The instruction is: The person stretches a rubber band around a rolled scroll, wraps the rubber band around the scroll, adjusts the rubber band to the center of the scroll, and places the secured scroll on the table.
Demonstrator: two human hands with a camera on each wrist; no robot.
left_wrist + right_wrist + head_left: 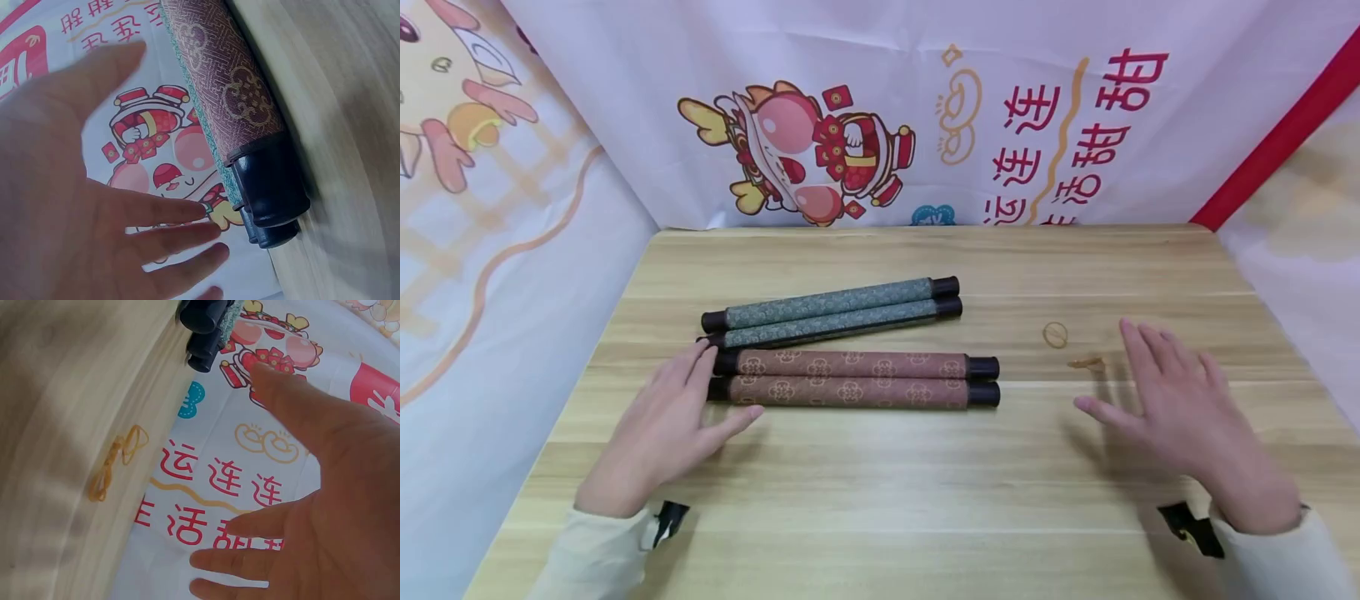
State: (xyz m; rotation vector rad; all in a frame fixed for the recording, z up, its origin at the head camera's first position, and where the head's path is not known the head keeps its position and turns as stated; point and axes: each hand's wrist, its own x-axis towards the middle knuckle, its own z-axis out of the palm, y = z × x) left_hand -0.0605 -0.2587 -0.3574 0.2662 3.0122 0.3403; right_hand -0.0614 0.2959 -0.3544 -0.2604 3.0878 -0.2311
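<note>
A scroll covered in reddish-brown patterned cloth (pixel 850 392), rolled in from both ends with black end knobs, lies across the table. Behind it, slightly slanted, is a grey-green scroll (pixel 831 307) rolled the same way. My left hand (pixel 666 425) is by the scrolls' left ends, fingers spread and thumb apart, holding nothing. In the left wrist view its palm faces the brown scroll (pixel 234 81). Over the table's right side, my right hand (pixel 1183 408) hovers with extended fingers and nothing in its grasp. Two tan rubber bands lie near it, one looped round (pixel 1056 335), one bunched (pixel 1087 363).
The wooden table (pixel 887 492) reaches back to a white cloth (pixel 640 100) printed with a cartoon figure and red characters. More printed cloth hangs at the left and right sides. Black straps (pixel 670 521) show at both cuffs.
</note>
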